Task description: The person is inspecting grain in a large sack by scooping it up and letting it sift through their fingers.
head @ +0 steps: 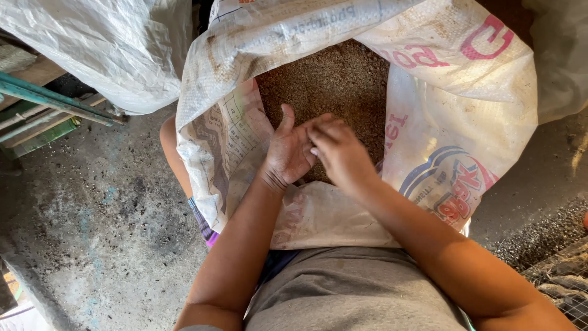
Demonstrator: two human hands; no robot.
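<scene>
Your left hand (288, 150) and your right hand (340, 154) meet above the open white woven plastic sack (453, 79), which stands against your lap, its mouth folded wide. Your left palm is open, fingers spread and pointing up; your right fingers press into that palm, half curled. I cannot tell if they pinch anything between them. Inside the sack, the brown fine grainy feed (331, 83) fills it nearly to your hands, so by my judgement little is taken out yet. Behind the sack rim, the lower feed surface stays hidden. Left of the sack, another pale woven bag (104, 49) is cut off by the picture edge.
</scene>
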